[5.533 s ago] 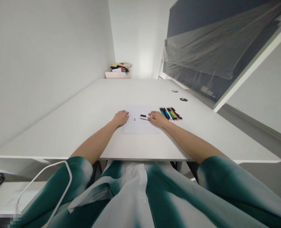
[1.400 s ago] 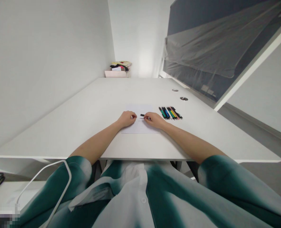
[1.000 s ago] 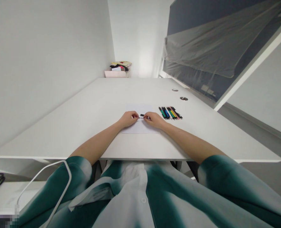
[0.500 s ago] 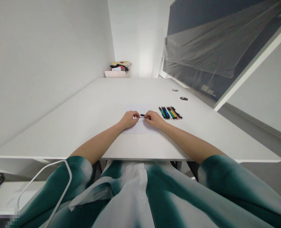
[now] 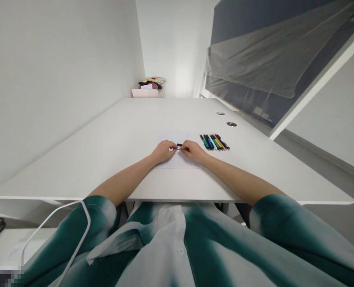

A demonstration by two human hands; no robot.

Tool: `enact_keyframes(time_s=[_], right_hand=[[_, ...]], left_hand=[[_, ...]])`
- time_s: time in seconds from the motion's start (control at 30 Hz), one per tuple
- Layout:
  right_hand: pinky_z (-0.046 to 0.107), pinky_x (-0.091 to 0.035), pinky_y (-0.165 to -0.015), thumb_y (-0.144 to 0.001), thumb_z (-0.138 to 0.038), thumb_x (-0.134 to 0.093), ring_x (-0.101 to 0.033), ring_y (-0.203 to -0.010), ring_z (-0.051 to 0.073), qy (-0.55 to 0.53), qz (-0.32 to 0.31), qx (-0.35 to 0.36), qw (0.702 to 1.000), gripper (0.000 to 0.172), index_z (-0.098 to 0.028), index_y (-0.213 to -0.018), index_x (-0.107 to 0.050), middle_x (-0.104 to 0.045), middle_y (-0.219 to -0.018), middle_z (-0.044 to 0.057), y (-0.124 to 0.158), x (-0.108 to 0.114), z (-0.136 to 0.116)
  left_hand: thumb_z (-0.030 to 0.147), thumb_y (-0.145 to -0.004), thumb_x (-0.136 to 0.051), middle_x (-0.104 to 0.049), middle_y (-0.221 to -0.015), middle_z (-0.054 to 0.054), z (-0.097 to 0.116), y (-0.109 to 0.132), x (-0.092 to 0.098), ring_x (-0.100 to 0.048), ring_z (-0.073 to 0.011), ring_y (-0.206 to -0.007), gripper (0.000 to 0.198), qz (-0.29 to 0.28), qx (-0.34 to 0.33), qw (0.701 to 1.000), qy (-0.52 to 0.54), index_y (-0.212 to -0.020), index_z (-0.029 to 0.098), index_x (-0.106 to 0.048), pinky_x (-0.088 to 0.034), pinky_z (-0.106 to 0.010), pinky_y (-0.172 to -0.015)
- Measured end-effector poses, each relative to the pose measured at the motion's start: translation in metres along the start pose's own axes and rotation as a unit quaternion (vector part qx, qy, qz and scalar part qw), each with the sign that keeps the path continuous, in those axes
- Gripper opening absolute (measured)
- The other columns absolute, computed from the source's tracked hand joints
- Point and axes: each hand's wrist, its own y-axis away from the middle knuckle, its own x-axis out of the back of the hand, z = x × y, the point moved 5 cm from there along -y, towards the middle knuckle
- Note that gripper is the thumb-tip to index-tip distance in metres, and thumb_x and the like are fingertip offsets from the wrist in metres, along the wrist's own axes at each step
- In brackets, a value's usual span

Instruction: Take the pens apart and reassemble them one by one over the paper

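My left hand [image 5: 164,151] and my right hand [image 5: 194,151] rest on a sheet of white paper [image 5: 178,161], fingertips close together. Between them both pinch a thin pen refill [image 5: 178,148], which looks dark and is mostly hidden by my fingers. Just above it a short black pen barrel [image 5: 180,144] lies on the paper, untouched and close to both hands. To the right of the paper, next to my right hand, lies a tight row of several coloured pens [image 5: 214,142].
The paper and pens sit on a long white desk [image 5: 111,159] against a white wall on the left. Two round cable grommets [image 5: 231,124] are set in its right side. Plastic-covered dark panel [image 5: 269,52] stands right; a pink box with clutter [image 5: 145,93] stands at the far end.
My left hand has slid right from the paper's left part to meet my right hand. Both now pinch the refill. The small metal tip seen earlier on the paper no longer shows.
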Motion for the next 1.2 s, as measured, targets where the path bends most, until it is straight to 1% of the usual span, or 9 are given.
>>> enact_keyframes(time_s=[0.1, 0.23, 0.43, 0.53, 0.63, 0.73, 0.83, 1.0, 1.2], right_hand=[[0.027, -0.044, -0.07, -0.082, -0.009, -0.057, -0.058, -0.074, 0.016, 0.003, 0.0, 0.001, 1.0, 0.015, -0.015, -0.082, -0.071, -0.064, -0.085, 0.006, 0.0, -0.001, -0.002], [0.026, -0.044, -0.069, -0.084, -0.012, -0.058, -0.058, -0.073, 0.015, 0.005, -0.005, 0.012, 1.0, 0.014, -0.016, -0.082, -0.072, -0.064, -0.085, 0.006, 0.0, -0.002, -0.006], [0.026, -0.044, -0.069, -0.083, -0.012, -0.058, -0.057, -0.071, 0.015, -0.01, 0.009, 0.032, 0.999, 0.015, -0.016, -0.084, -0.072, -0.064, -0.083, 0.006, -0.001, -0.003, -0.005], [0.029, -0.045, -0.073, -0.084, -0.014, -0.058, -0.059, -0.076, 0.017, -0.01, 0.014, 0.056, 0.998, 0.016, -0.016, -0.088, -0.073, -0.066, -0.086, 0.007, 0.0, -0.003, -0.005], [0.033, -0.045, -0.083, -0.087, -0.02, -0.057, -0.06, -0.087, 0.021, 0.009, 0.045, 0.069, 0.997, 0.017, -0.018, -0.091, -0.073, -0.068, -0.089, 0.008, 0.001, 0.003, -0.002], [0.036, -0.044, -0.087, -0.09, -0.021, -0.052, -0.06, -0.091, 0.022, 0.04, 0.091, 0.031, 0.995, 0.021, -0.017, -0.089, -0.073, -0.07, -0.09, 0.009, 0.0, 0.012, 0.01], [0.036, -0.043, -0.088, -0.089, -0.019, -0.052, -0.06, -0.092, 0.023, 0.087, 0.104, -0.028, 0.99, 0.022, -0.017, -0.088, -0.074, -0.071, -0.091, 0.01, -0.001, 0.017, 0.025], [0.036, -0.042, -0.091, -0.088, -0.021, -0.056, -0.061, -0.096, 0.025, 0.163, 0.048, -0.092, 0.981, 0.025, -0.016, -0.1, -0.077, -0.071, -0.102, 0.012, -0.002, 0.011, 0.041], [0.034, -0.043, -0.089, -0.09, -0.027, -0.057, -0.061, -0.096, 0.025, 0.199, 0.004, -0.103, 0.975, 0.025, -0.019, -0.1, -0.079, -0.072, -0.102, 0.012, -0.003, 0.005, 0.04]], left_hand=[[0.025, -0.085, -0.058, -0.074, -0.093, -0.005, 0.001, 0.0, -0.002, -0.065, -0.0201, -0.09, 0.021, -0.008, -0.011, 1.0, -0.004, -0.098, 0.021, -0.074, -0.049, -0.035, -0.088], [0.028, -0.087, -0.058, -0.074, -0.09, -0.005, 0.001, -0.001, -0.005, -0.065, -0.0196, -0.087, 0.02, -0.024, -0.021, 0.999, -0.013, -0.094, 0.02, -0.076, -0.049, -0.033, -0.085], [0.027, -0.087, -0.058, -0.073, -0.086, -0.005, 0.001, -0.003, -0.003, -0.063, -0.02, -0.085, 0.019, -0.007, -0.033, 0.999, -0.007, -0.089, 0.019, -0.075, -0.048, -0.034, -0.083], [0.026, -0.087, -0.057, -0.073, -0.084, -0.005, -0.001, -0.002, 0.001, -0.063, -0.02, -0.084, 0.019, -0.001, -0.037, 0.999, -0.002, -0.088, 0.019, -0.075, -0.048, -0.034, -0.084], [0.025, -0.086, -0.057, -0.073, -0.083, -0.005, -0.005, -0.001, 0.005, -0.062, -0.0207, -0.084, 0.019, -0.003, -0.035, 0.999, -0.012, -0.086, 0.019, -0.075, -0.047, -0.035, -0.084], [0.024, -0.085, -0.056, -0.072, -0.083, -0.007, -0.011, 0.0, 0.009, -0.061, -0.0221, -0.085, 0.02, -0.01, -0.035, 0.999, -0.033, -0.084, 0.018, -0.075, -0.047, -0.036, -0.084], [0.024, -0.084, -0.055, -0.072, -0.083, -0.008, -0.018, 0.0, 0.012, -0.061, -0.0229, -0.085, 0.021, -0.017, -0.033, 0.998, -0.052, -0.084, 0.017, -0.075, -0.047, -0.036, -0.083], [0.025, -0.084, -0.055, -0.072, -0.083, -0.008, -0.027, -0.001, 0.016, -0.061, -0.0231, -0.084, 0.022, -0.018, -0.018, 0.998, -0.057, -0.084, 0.017, -0.075, -0.047, -0.037, -0.084], [0.025, -0.082, -0.056, -0.072, -0.083, -0.007, -0.033, -0.001, 0.02, -0.062, -0.0224, -0.084, 0.021, -0.015, 0.004, 0.999, -0.045, -0.084, 0.018, -0.076, -0.047, -0.036, -0.083]])
